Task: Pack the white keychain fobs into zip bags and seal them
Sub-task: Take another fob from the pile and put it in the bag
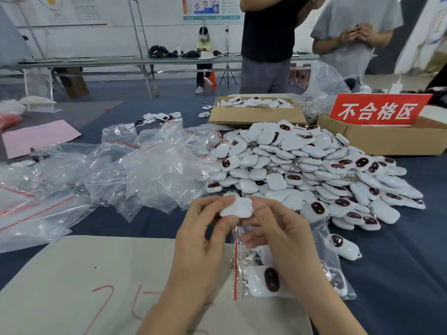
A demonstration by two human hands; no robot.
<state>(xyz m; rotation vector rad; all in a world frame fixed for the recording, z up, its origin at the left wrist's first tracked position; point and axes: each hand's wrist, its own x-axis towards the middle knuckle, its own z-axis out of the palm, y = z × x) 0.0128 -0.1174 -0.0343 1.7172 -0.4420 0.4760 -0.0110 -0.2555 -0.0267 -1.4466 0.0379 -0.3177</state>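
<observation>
White fob (235,207), plain side up, sits between both hands above the near middle of the table (399,262). The left hand (205,228) pinches its left edge between thumb and curled fingers. The right hand (278,234) pinches its right edge the same way, and the two thumbs lie close together under it.

Right below the hands a zip bag (271,281) lies on the table, its red seal strip (235,262) running near to far along its left side. Several fobs are already inside, one showing a dark oval face ringed in red. The bag's far end reaches up under the right hand's lower fingers; whether they hold it I cannot tell. The bag's left part rests on a beige sheet (84,267) marked with red handwriting, which covers the near left of the table.

Just beyond the hands and to the right, a big pile of fobs (314,165) spreads over the dark blue table. Most are face down, with metal rings among them. Left of the pile lies a heap of empty bags (135,170), clear with red strips.

Farther off stands an open cardboard box (254,116) holding more fobs. To its right is a second box (387,139) carrying a red sign (377,110) with white characters. A pink paper (36,139) lies at the far left. A person in a dark top (266,32) and a person in a grey top (350,32) stand at the far side of the table.
</observation>
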